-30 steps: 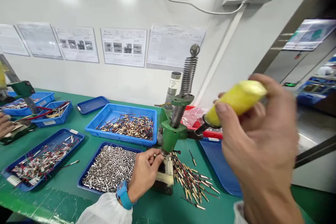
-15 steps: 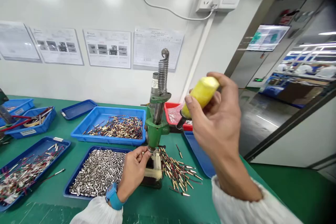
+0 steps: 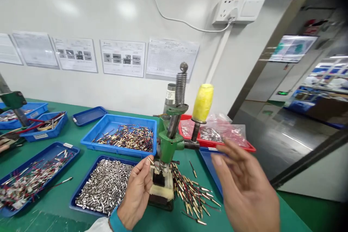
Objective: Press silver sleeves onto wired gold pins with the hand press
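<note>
A small green hand press (image 3: 170,141) stands on the green bench, its lever tipped with a yellow grip (image 3: 202,102) pointing up. My left hand (image 3: 136,192) is pinched on a thin gold-tipped pin (image 3: 151,161) just left of the press's ram, over the cream base block (image 3: 163,188). My right hand (image 3: 244,188) hovers below and right of the lever, fingers spread, holding nothing. A loose pile of red-wired gold pins (image 3: 193,192) lies right of the press.
A blue tray of silver sleeves (image 3: 104,185) sits left of my hand, a blue tray of gold pins (image 3: 122,136) behind it. A red tray with plastic bags (image 3: 217,132) is behind the press. More blue trays (image 3: 32,174) and a second press (image 3: 15,103) lie left.
My right hand let go of the yellow lever grip and dropped down, fingers opening. The lever swung back upright. My left hand drew a pin away from under the ram.
</note>
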Demonstrator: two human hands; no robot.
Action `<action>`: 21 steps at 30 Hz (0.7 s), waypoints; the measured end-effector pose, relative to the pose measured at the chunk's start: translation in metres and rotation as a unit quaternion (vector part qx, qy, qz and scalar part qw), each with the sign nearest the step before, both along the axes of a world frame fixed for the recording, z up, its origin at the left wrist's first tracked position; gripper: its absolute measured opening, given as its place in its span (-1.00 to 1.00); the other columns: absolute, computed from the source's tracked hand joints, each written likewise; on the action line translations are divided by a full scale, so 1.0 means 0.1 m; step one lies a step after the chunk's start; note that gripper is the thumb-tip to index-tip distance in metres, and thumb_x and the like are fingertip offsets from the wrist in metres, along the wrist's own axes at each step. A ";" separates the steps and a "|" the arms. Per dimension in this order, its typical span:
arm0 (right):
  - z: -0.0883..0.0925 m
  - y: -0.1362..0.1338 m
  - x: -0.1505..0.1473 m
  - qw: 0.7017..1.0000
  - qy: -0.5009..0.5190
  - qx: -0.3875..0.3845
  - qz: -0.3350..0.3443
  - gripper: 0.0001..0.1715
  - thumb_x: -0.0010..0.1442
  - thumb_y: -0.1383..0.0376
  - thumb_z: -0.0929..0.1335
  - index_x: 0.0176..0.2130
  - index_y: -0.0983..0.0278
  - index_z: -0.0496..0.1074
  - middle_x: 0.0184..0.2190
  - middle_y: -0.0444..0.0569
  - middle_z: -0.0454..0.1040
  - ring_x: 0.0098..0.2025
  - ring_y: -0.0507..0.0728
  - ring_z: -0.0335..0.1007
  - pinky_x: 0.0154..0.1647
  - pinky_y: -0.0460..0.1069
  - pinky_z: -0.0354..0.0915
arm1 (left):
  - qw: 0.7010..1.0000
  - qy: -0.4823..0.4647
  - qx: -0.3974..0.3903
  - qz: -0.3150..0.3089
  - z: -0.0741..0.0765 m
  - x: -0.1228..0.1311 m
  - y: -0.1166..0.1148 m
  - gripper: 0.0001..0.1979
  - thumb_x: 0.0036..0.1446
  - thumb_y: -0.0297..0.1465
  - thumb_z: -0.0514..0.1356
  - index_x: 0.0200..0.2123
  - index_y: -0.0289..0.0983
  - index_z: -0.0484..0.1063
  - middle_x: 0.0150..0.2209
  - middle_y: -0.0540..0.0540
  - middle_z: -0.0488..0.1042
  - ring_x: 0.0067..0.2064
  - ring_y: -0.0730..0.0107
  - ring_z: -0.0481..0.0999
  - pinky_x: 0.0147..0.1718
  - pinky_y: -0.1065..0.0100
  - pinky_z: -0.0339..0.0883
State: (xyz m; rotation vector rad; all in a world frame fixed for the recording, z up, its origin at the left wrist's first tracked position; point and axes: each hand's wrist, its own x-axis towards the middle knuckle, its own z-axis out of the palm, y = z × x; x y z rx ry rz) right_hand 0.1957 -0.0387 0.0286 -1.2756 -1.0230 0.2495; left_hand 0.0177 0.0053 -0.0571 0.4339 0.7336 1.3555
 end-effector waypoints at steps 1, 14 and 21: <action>-0.18 -0.06 0.04 0.999 0.013 -0.035 0.002 -0.33 0.09 -0.05 0.44 0.11 0.17 0.42 0.00 0.07 0.52 -0.06 0.22 0.50 -0.06 0.05 0.44 | 1.000 -0.016 -0.002 -0.009 0.01 -0.04 -0.01 -0.45 -0.31 -0.22 0.58 -0.21 -0.34 0.61 -0.61 0.17 0.17 -0.61 0.70 0.04 -0.65 0.61 0.00; -0.99 -0.09 0.29 0.979 0.041 -0.177 0.088 -0.34 0.04 -0.07 0.46 0.01 0.26 0.50 -0.10 0.08 0.58 -0.08 0.25 0.53 -0.18 -0.04 0.48 | 0.997 -0.019 0.013 -0.071 0.05 -0.16 -0.06 -0.50 -0.27 -0.20 0.57 -0.27 -0.35 0.59 -0.60 0.23 -0.11 -0.60 0.68 -0.20 -0.67 0.54 -0.24; -1.07 0.25 0.48 0.969 -0.132 -0.204 0.055 -0.45 0.21 -0.04 0.30 -0.07 0.31 0.54 -0.24 0.09 0.58 -0.36 0.18 0.50 -0.29 0.03 0.40 | 0.971 0.234 0.034 0.023 0.31 -0.40 0.60 -0.49 -0.05 -0.16 0.42 -0.11 -0.40 0.55 -0.65 0.21 0.03 -0.64 0.64 -0.07 -0.64 0.47 -0.25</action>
